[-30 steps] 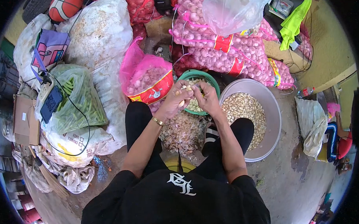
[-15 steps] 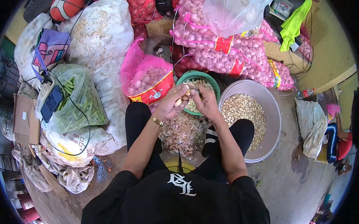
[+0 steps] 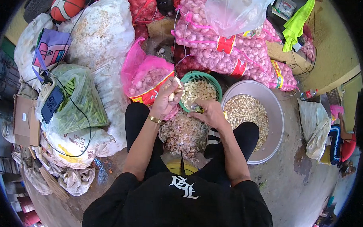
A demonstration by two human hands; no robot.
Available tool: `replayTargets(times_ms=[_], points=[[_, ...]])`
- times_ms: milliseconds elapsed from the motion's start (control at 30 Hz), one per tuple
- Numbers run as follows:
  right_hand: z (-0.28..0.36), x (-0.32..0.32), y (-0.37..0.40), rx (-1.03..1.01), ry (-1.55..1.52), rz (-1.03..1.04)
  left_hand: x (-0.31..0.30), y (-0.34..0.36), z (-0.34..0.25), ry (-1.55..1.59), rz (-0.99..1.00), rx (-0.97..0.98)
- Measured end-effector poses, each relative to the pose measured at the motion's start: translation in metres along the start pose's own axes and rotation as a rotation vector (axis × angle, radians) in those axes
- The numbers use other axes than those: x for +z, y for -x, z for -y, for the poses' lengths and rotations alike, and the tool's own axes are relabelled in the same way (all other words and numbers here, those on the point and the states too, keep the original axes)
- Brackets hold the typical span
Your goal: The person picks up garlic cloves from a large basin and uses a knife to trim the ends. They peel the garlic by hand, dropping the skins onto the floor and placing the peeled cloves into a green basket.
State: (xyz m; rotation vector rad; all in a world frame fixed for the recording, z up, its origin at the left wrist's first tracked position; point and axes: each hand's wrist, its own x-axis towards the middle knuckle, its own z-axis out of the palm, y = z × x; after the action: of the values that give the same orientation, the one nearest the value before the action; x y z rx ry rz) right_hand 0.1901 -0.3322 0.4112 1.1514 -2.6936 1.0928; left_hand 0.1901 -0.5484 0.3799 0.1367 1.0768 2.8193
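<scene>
Garlic cloves are held in the curled fingers of my left hand, left of the green basket. My right hand is closed on a small object at the basket's near rim; it looks like a small knife, partly hidden by the fingers. Pale cloves lie in the green basket. Below both hands is a heap of garlic skins between my knees. On the right, a large grey tub holds many cloves.
An open pink net bag of garlic stands left of the basket. Stacked garlic sacks lie behind. A bag of green pods and white sacks are at the left. Part of a person shows at the far right.
My hands have moved apart. The left went slightly left with its cloves; the right came down toward me to the basket's near rim, uncovering the cloves in the basket.
</scene>
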Motion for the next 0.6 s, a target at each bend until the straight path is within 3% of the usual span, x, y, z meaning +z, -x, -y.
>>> replayTargets(times_ms=[167, 267, 333, 433, 533, 600], points=[[0.009, 0.001, 0.002, 0.029, -0.075, -0.005, 0.009, 0.003, -0.002, 0.109, -0.009, 0.027], [0.003, 0.006, -0.002, 0.140, -0.074, 0.096, 0.008, 0.003, -0.002, 0.145, 0.041, 0.004], [0.003, 0.014, -0.006, 0.142, -0.488, -0.152, 0.012, 0.006, -0.003, 0.128, 0.075, -0.015], [0.006, 0.010, -0.011, -0.012, -0.450, -0.197, 0.014, 0.006, 0.001, 0.143, 0.055, -0.028], [0.010, 0.006, -0.010, 0.025, -0.377, -0.066, 0.008, 0.005, 0.003, 0.225, 0.070, -0.097], [0.017, 0.002, -0.012, -0.017, -0.430, -0.103, 0.010, 0.006, 0.001, 0.172, 0.035, -0.061]])
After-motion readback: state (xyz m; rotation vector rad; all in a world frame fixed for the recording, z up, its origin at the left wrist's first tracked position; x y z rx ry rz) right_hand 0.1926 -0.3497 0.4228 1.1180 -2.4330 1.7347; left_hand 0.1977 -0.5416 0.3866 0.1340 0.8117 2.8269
